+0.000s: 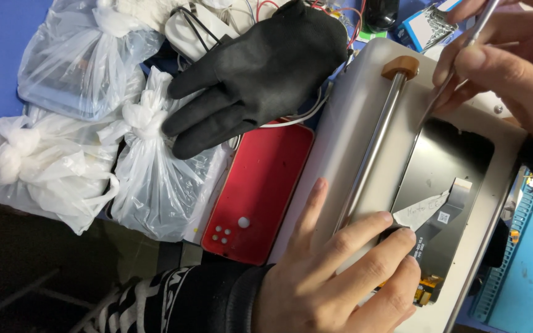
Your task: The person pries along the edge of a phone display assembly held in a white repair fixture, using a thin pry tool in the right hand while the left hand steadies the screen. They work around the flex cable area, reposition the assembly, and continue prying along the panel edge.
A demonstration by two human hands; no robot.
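My left hand [340, 271] lies flat on a pale metal plate machine [353, 111], its fingertips pressing the near end of a dark phone screen panel [445, 179] with a flex ribbon and a white label. My right hand [507, 74] at the top right pinches a thin metal tool [464, 49], whose tip reaches the panel's far edge. A metal rod [374, 142] with a brown knob runs along the plate left of the panel.
A red phone back cover [260, 185] lies left of the machine. A black glove [254, 74] rests above it, with wires behind. Several knotted clear plastic bags [81, 123] fill the left side. A blue mat [525, 259] is at the right.
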